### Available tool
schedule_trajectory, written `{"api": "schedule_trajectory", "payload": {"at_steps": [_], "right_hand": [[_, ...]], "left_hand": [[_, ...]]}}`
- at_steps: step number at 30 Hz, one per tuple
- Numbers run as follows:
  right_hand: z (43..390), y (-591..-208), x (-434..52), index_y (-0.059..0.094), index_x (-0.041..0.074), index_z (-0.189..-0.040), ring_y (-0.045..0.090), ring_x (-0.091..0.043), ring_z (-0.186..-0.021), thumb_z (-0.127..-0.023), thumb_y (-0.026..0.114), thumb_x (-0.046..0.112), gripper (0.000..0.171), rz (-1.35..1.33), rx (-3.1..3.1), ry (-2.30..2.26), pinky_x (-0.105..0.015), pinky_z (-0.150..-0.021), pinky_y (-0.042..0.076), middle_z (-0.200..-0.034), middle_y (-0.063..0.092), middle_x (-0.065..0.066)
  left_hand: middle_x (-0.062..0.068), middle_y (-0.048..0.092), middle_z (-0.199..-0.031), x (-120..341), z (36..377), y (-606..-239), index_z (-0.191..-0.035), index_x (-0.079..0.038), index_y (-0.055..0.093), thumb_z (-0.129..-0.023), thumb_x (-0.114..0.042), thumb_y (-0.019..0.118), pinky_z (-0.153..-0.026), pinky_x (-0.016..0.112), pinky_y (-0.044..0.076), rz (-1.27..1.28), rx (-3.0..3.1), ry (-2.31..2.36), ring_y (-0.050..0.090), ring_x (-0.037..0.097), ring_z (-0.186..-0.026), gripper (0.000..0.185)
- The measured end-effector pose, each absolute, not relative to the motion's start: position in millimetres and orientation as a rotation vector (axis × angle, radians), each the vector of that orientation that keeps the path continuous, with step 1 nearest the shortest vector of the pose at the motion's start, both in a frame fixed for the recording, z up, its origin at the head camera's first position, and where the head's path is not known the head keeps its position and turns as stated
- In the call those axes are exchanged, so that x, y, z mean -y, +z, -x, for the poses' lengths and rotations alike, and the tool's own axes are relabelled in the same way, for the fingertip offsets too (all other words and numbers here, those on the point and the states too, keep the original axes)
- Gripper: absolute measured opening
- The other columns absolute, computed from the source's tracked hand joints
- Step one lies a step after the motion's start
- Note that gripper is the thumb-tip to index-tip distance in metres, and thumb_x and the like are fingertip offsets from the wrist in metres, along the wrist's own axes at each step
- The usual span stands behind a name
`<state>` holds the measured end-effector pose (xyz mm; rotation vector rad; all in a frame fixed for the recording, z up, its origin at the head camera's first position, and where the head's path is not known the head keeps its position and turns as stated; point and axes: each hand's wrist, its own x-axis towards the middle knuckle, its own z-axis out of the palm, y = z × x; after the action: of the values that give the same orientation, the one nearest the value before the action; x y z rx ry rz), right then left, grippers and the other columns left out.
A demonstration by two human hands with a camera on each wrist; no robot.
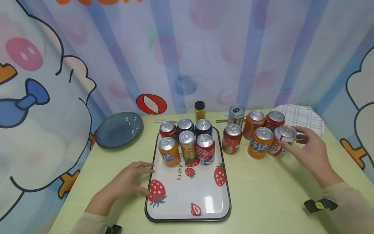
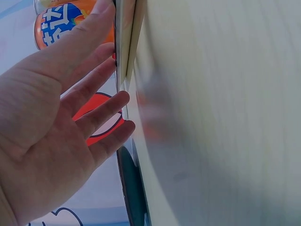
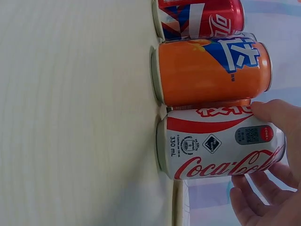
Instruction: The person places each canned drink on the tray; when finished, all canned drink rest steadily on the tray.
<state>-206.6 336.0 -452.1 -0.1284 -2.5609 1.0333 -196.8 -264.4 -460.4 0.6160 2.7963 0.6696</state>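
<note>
A white tray [image 1: 201, 191] with a strawberry print lies mid-table and carries several upright cans in two rows at its far end. My left hand [image 1: 131, 182] rests flat on the table, its straight fingers [image 2: 101, 113] touching the tray's left rim [image 2: 124, 42] beside an orange can [image 2: 61, 21]. To the right of the tray stands a group of loose cans. My right hand [image 1: 306, 152] curls round the white Coca-Cola can [image 1: 281, 140], thumb on its side [image 3: 216, 148]. An orange can [image 3: 211, 70] stands next to it.
Beyond the orange can [image 1: 259, 143] stand a red can [image 1: 232, 139], a silver can [image 1: 236, 114] and two more. A dark blue plate [image 1: 118, 130] lies far left, a checked plate [image 1: 306, 117] far right, a small yellow bottle [image 1: 200, 111] at the back. A curtain closes the rear.
</note>
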Motion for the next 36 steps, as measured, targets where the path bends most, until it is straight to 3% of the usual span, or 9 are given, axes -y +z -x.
{"api": "schedule_trajectory", "payload": {"at_steps": [5, 10, 16, 19, 22, 32, 36], "right_hand": [[204, -452, -336, 0.058, 0.009, -0.14, 0.052, 0.005, -0.089, -0.083, 0.087, 0.04, 0.071, 0.213, 2.558, 1.071, -0.005, -0.066, 0.045, -0.128, 0.067, -0.019], [191, -452, -331, 0.058, 0.006, -0.139, 0.049, 0.013, -0.091, -0.083, 0.088, 0.035, 0.07, 0.218, 2.55, 1.126, -0.003, -0.072, 0.044, -0.127, 0.064, -0.014], [167, -446, -313, 0.062, 0.007, -0.135, 0.051, 0.019, -0.092, -0.079, 0.091, 0.026, 0.066, 0.147, 2.516, 1.137, -0.005, -0.073, 0.044, -0.11, 0.059, 0.024], [157, -439, -299, 0.064, 0.009, -0.133, 0.054, 0.018, -0.094, -0.076, 0.093, 0.02, 0.065, 0.064, 2.474, 1.155, -0.004, -0.074, 0.044, -0.108, 0.057, 0.035], [150, -433, -278, 0.066, 0.012, -0.132, 0.057, 0.015, -0.096, -0.073, 0.095, 0.015, 0.066, -0.056, 2.445, 1.168, -0.004, -0.076, 0.044, -0.111, 0.06, 0.033], [151, -433, -191, 0.069, 0.02, -0.125, 0.061, -0.001, -0.101, -0.063, 0.1, 0.012, 0.07, -0.49, 2.369, 1.264, -0.018, -0.083, 0.048, -0.116, 0.071, 0.005], [156, -435, -154, 0.068, 0.022, -0.126, 0.061, -0.004, -0.106, -0.065, 0.1, 0.019, 0.069, -0.597, 2.394, 1.327, -0.024, -0.084, 0.053, -0.122, 0.07, 0.007]], "left_hand": [[0.0, 0.059, -0.15, 265, 196, -461, -0.131, -0.02, 0.073, -0.064, -0.041, 0.097, -0.117, 0.064, 0.039, -0.63, -2.797, 0.678, 0.049, 0.036, -0.141, 0.074], [0.0, 0.059, -0.149, 266, 197, -463, -0.13, -0.021, 0.073, -0.064, -0.043, 0.097, -0.116, 0.064, 0.04, -0.638, -2.79, 0.676, 0.049, 0.036, -0.141, 0.074], [-0.001, 0.058, -0.15, 265, 197, -462, -0.131, -0.023, 0.073, -0.064, -0.045, 0.096, -0.116, 0.065, 0.04, -0.588, -2.788, 0.664, 0.048, 0.036, -0.142, 0.074], [-0.001, 0.058, -0.15, 264, 197, -461, -0.131, -0.023, 0.073, -0.064, -0.045, 0.096, -0.117, 0.064, 0.04, -0.581, -2.79, 0.655, 0.047, 0.036, -0.142, 0.074], [0.0, 0.058, -0.15, 265, 198, -460, -0.131, -0.022, 0.073, -0.064, -0.044, 0.096, -0.117, 0.064, 0.039, -0.59, -2.791, 0.657, 0.047, 0.036, -0.143, 0.074], [-0.001, 0.058, -0.15, 266, 198, -461, -0.13, -0.022, 0.073, -0.064, -0.042, 0.096, -0.117, 0.063, 0.039, -0.579, -2.788, 0.681, 0.047, 0.035, -0.143, 0.073], [-0.001, 0.058, -0.151, 266, 198, -461, -0.13, -0.023, 0.073, -0.065, -0.042, 0.097, -0.117, 0.063, 0.039, -0.575, -2.783, 0.685, 0.047, 0.035, -0.143, 0.072]]}}
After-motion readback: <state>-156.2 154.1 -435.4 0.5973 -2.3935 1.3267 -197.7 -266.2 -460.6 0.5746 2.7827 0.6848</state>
